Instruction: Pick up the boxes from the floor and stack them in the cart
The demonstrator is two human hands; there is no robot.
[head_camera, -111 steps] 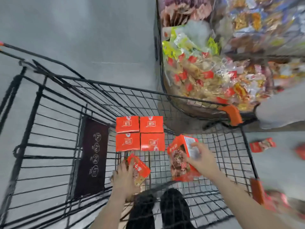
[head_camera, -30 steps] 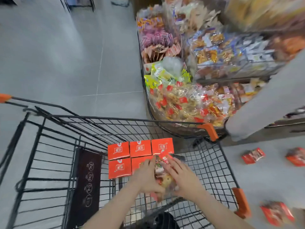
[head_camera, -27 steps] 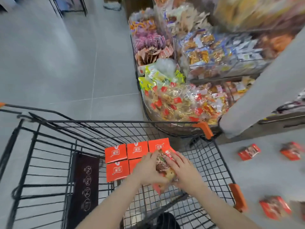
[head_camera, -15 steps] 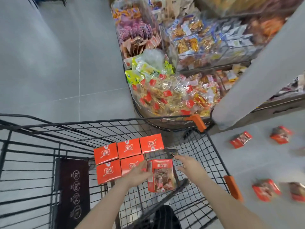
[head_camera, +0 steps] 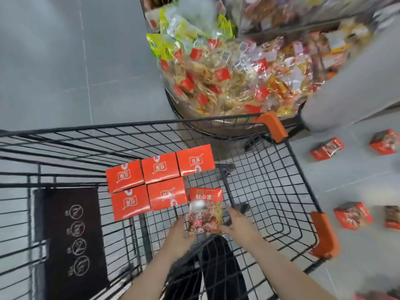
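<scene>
Sixth box [head_camera: 205, 210] in cart [head_camera: 281, 180], just right of five stacked boxes [head_camera: 160, 180]. Left hand [head_camera: 180, 234] and right hand [head_camera: 238, 224] flanking, fingers relaxed, gripping nothing. Judged light, stiff carton; take by side faces.

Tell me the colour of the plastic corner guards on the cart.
Orange: the corner guards on the black wire cart show clearly in the head view.
</scene>
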